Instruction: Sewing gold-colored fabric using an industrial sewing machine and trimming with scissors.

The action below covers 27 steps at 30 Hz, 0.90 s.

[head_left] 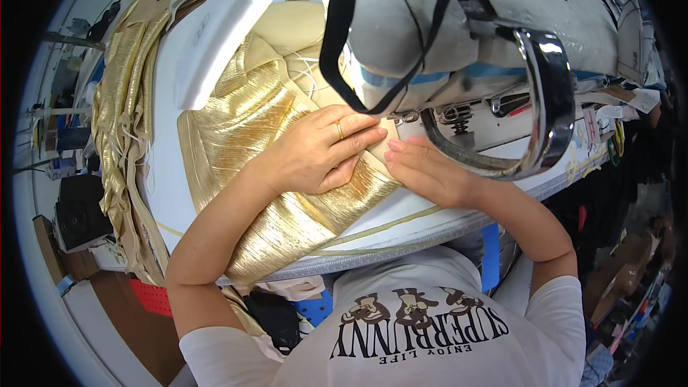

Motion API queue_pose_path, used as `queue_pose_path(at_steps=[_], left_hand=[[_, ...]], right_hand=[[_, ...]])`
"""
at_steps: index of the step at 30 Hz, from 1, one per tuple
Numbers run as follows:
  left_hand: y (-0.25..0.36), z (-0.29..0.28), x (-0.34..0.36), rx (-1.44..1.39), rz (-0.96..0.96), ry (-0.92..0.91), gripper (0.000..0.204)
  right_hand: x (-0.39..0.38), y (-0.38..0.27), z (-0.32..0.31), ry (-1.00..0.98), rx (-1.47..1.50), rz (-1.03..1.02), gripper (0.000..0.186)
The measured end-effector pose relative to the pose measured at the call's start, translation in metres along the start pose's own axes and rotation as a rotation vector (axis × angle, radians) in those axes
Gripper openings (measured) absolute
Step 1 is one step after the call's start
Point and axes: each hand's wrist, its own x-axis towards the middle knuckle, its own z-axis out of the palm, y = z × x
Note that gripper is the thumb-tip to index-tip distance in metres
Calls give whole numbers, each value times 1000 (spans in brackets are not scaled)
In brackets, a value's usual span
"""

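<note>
Item, one crinkled metallic-gold cloth with beige edging [251,111], on the white surface [168,165]: under the left hand [322,147], the nearer, and leftward of the right hand [438,178], whose fingertips meet its right edge; near fold slanting from lower left to upper right, overall long axis obscured. Hands, two: left, palm down, lower fingers bent; right, narrow, fingers together; from my remote view I cannot make out whether either pinches cloth. Also: one heap of gold-and-beige fabric [118,93], far left; one polished chrome loop [559,93]; one white sewing machine [580,7].
</note>
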Motion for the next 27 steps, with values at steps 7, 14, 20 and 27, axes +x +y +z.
queue_pose_path(at_steps=[7,14,20,27], left_hand=[[-10,5,-2,-11,54,21,49],[-21,1,0,-10,43,20,44],[-40,-1,-13,146,-49,156,32],[35,-4,7,41,-193,23,18]], right_hand=[[2,0,1,-1,7,-11,33],[11,7,-2,-43,-34,54,36],[12,13,4,24,-94,153,46],[15,12,-5,-45,-39,174,38]])
